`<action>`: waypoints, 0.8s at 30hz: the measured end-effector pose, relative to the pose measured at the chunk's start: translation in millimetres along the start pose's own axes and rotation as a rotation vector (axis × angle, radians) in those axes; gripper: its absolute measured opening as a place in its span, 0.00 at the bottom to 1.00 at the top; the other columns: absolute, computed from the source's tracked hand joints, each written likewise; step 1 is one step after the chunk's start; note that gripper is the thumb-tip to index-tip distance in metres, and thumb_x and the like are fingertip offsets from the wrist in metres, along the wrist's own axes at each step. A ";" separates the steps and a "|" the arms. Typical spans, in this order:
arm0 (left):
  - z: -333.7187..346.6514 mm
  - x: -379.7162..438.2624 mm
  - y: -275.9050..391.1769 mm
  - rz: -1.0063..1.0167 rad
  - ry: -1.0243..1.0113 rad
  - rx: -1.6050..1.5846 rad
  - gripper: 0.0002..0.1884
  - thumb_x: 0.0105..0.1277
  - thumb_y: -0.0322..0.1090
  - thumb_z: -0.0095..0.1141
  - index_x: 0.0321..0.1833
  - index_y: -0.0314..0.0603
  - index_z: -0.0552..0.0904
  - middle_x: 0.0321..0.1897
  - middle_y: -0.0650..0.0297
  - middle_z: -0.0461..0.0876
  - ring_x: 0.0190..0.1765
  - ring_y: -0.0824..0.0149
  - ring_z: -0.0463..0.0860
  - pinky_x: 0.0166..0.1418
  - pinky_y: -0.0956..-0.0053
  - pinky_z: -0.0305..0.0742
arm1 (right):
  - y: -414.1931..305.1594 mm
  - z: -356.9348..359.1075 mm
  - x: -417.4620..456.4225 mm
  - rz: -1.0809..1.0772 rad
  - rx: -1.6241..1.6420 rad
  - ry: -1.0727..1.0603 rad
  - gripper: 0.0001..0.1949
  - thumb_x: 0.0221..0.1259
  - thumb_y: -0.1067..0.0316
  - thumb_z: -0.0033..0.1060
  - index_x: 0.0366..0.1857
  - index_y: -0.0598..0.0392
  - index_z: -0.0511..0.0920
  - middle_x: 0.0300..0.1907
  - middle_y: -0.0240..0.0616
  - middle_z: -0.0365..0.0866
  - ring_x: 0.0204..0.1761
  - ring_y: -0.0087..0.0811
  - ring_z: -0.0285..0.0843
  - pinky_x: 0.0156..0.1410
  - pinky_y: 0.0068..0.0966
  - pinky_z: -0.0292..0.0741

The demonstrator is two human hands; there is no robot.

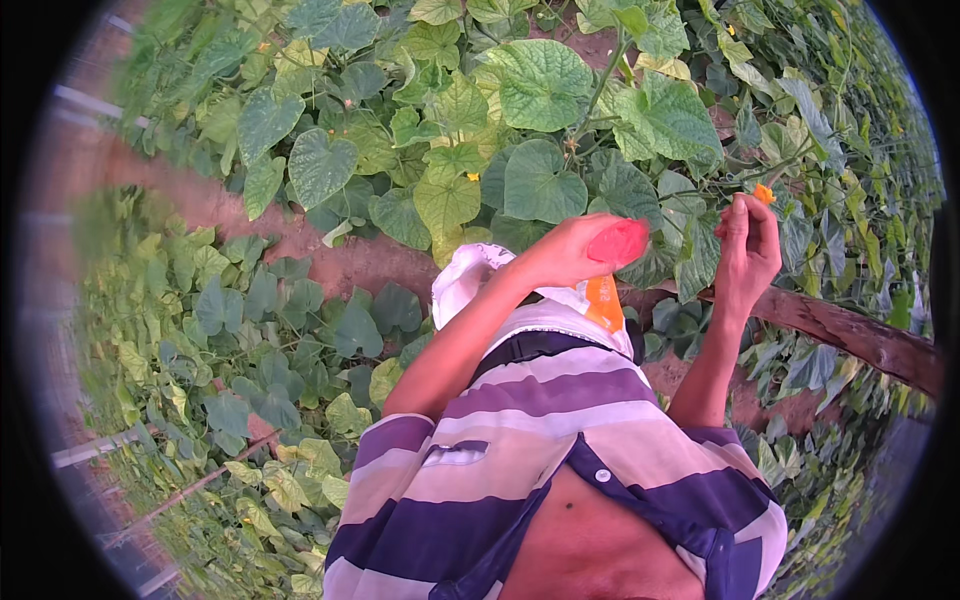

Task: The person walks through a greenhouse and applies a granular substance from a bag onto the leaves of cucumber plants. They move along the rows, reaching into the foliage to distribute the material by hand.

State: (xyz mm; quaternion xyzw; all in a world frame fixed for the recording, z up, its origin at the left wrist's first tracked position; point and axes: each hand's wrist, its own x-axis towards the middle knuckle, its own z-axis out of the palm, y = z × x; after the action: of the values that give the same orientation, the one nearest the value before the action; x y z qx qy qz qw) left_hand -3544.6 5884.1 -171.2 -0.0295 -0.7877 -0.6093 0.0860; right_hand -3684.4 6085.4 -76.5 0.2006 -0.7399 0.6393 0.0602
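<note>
My left hand (574, 244) is curled in front of my waist, around a bright red object (619, 243) whose kind I cannot make out. To the right, my right hand (750, 244) is raised among the vines, with thumb and bent fingers drawn together. An orange-yellow flower (763, 193) shows right against its index finger; whether the fingers hold it or it sits behind them is unclear. Broad green leaves of what look like cucumber vines (544, 180) spread just beyond both hands. Beneath my left forearm, a white sack (469, 274) with an orange printed panel (604, 302) hangs at my waist.
A wooden pole (847, 330) runs out to the right below my right hand. Bare reddish soil (345, 262) shows between rows of vines. More leafy vines (277, 382) grow at the left, where a thin stick (202, 480) slants. A small yellow flower (472, 177) stands among the leaves.
</note>
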 end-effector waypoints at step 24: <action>-222.7 -341.7 21.1 -0.307 0.904 -0.181 0.24 0.70 0.26 0.72 0.67 0.33 0.81 0.59 0.61 0.87 0.59 0.69 0.85 0.66 0.70 0.80 | -58.8 382.9 -181.0 -0.395 -0.243 -1.273 0.10 0.68 0.68 0.66 0.48 0.59 0.84 0.41 0.46 0.85 0.42 0.49 0.87 0.47 0.43 0.82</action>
State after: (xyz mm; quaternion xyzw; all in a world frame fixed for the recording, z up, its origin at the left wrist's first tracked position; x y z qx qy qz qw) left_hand -3183.2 5694.5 -155.6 0.3473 -0.6105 -0.6328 0.3259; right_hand -3433.2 5747.8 -152.0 0.6612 -0.6472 0.2859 -0.2494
